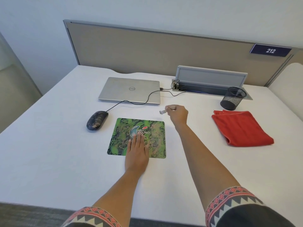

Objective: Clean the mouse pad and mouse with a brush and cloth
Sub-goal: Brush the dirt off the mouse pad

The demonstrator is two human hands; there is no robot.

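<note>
The left hand [136, 154] lies flat on the pad [121, 133], fingers straight and together, palm over the near edge. It grips nothing; I'd say it is there to pin the thin pad to the desk [49, 145] so that it won't slide under the sweeping.

The right hand [177, 114] is raised just past the pad's far right corner, fingers curled round a small brush [162, 111]. The pale bristle end sticks out to the left, towards the pad, and isn't touching it. From here it looks like the start of a stroke, with the brush about to come down on the pad's far edge.

The pad sits in the middle of the desk, its green print speckled with brownish grit, thickest on the right half. The mouse [97, 120] has been set off the pad, just beside its far left corner, and it is speckled with grit too. Parked there, it leaves the whole pad free for brushing. Its cable [114, 106] trails back across the closed laptop [129, 90].

The red cloth [241, 128] lies folded well to the right, near a mesh cup [232, 99]. It is in reach of the brush hand, and I take it to be waiting for the wipe that follows the brushing
</note>
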